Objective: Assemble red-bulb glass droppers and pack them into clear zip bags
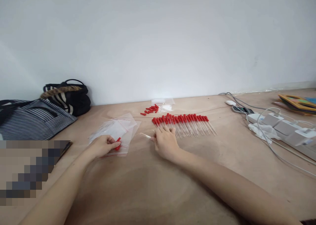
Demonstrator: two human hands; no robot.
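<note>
My left hand (107,144) pinches a red rubber dropper bulb (118,144) over the near edge of the clear zip bags (125,129). My right hand (166,141) is closed around a thin clear glass tube (146,135), whose end sticks out to the left. That hand lies at the left end of a row of droppers (187,124) with red bulbs and clear stems, hiding some of the stems. Whether it touches them I cannot tell. Behind the row lie several loose red bulbs (151,109) beside a clear bag with thin tubes (166,106).
Striped fabric bag (37,119) and a black bag (74,99) stand at the left against the wall. To the right are a power strip with white chargers (288,129), grey cables (268,146), a small black device (242,110) and a yellow-black item (297,103).
</note>
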